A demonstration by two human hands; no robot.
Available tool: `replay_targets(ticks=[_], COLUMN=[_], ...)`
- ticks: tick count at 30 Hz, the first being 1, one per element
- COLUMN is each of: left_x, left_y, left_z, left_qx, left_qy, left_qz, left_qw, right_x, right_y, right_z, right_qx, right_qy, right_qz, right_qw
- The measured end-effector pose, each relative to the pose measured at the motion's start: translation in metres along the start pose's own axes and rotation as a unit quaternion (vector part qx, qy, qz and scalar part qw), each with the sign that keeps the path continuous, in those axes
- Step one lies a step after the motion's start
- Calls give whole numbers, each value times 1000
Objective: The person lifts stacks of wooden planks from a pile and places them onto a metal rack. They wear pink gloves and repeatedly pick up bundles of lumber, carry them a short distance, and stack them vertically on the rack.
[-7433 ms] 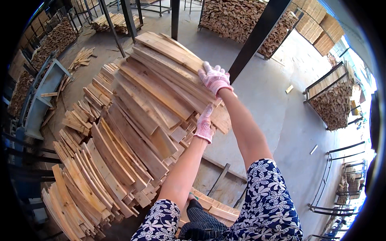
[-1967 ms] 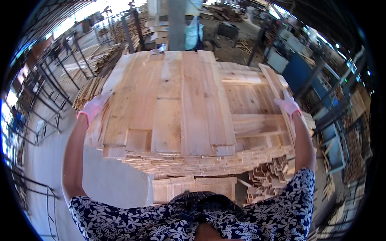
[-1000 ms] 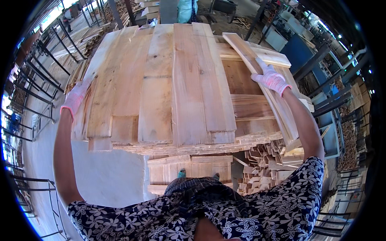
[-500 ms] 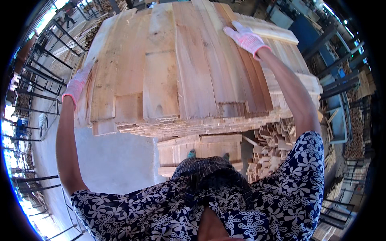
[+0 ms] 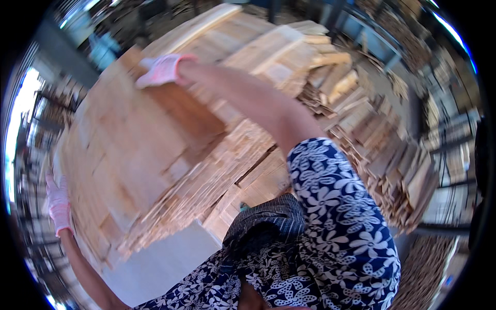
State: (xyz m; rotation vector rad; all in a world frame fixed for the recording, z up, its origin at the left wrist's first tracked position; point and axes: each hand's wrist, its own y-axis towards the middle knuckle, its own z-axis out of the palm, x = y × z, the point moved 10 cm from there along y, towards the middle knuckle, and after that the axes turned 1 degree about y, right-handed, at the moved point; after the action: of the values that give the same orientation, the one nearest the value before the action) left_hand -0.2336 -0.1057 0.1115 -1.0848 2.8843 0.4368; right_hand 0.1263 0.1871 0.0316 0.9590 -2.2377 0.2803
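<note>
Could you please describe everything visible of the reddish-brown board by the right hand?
The reddish-brown board looks wooden, flat and long, darker than the paler boards beside it. It lies on top of the stack, slanting from upper left to lower right in the picture. The gloved right hand covers part of it and appears to touch it. Blur hides its grain.

A brown board point(image 5: 192, 111) on the stack point(image 5: 116, 155) is being touched by the right hand point(image 5: 161, 71); the left hand point(image 5: 59, 204) is being held at the stack's left edge. Pale boards point(image 5: 271, 47) are being partly hidden by the right forearm point(image 5: 248, 93).
</note>
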Motion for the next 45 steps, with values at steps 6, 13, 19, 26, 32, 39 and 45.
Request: replay_targets(ticks=[6, 13, 19, 26, 32, 39, 45], left_x=[-323, -601, -769, -868, -893, -861, -832], left_y=[-100, -323, -508, -706, -791, -854, -877], left_z=[-6, 36, 143, 195, 239, 289, 279], left_qx=[155, 240, 322, 392, 473, 554, 645], left_qy=[-234, -29, 171, 150, 156, 176, 90], left_qz=[379, 740, 810, 859, 827, 790, 742], left_qw=[882, 627, 461, 294, 261, 192, 160], right_x=[11, -331, -432, -352, -342, -357, -353], right_y=[-221, -581, -1031, -1255, -1313, -1357, -1350], right_z=[-80, -51, -45, -99, -81, -58, -75], right_qx=[-377, -331, -451, -348, -168, -232, -321], right_qy=[-95, 63, -144, -159, -155, -116, -45], right_qz=[-181, 418, 725, 898, 953, 936, 908], right_qw=[903, 844, 500, 216, 197, 237, 266])
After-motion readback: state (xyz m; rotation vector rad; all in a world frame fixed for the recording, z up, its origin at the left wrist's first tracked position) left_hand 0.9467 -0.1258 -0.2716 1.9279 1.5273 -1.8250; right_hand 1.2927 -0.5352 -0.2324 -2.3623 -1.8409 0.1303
